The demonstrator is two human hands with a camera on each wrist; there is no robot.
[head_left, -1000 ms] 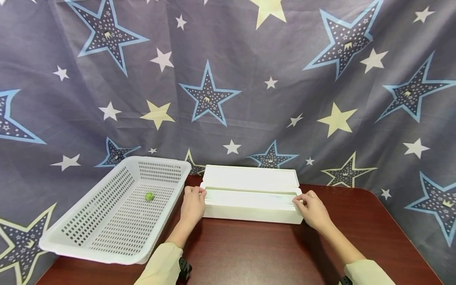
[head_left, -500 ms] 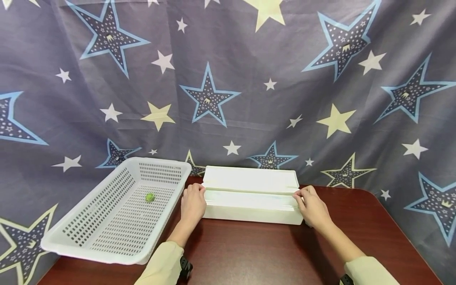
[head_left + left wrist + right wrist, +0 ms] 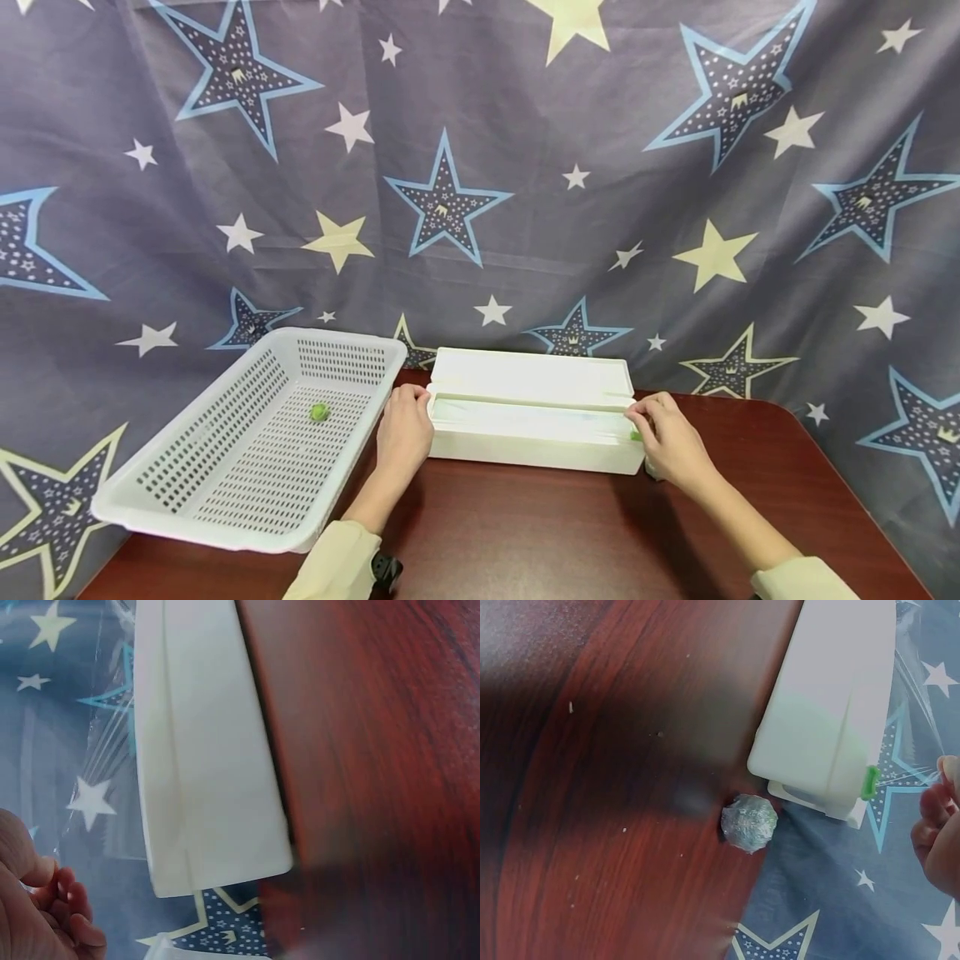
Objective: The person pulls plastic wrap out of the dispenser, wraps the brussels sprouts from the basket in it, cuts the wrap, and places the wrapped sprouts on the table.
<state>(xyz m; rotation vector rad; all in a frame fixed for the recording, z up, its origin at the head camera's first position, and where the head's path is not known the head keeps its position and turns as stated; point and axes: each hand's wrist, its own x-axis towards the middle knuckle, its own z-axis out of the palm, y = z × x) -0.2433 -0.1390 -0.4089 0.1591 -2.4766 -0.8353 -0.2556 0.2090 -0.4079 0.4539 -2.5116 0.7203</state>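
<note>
A long white cling film dispenser [image 3: 536, 452] lies on the table, its lid [image 3: 532, 375] raised at the back. Clear cling film [image 3: 919, 682] is drawn out over it, pulled into taut creases near both ends. At the left end, my left hand [image 3: 405, 427] pinches a corner of the film between thumb and fingers. My right hand [image 3: 675, 437] pinches the opposite corner, just off the right end. A small green slider [image 3: 870, 783] sits on the dispenser's edge near those fingers. Beside that end, a round ball wrapped in clear film [image 3: 748, 823] rests on the table.
To the left stands a white perforated plastic basket [image 3: 187, 535] with a small round green item [image 3: 318, 412] on its floor. Behind the dark red wooden table [image 3: 517, 533] hangs a grey cloth with stars [image 3: 442, 200].
Both hands keep hold of the film. My right hand has shifted slightly to the right, and the green slider now shows beside its fingers. The head view has moved a little.
</note>
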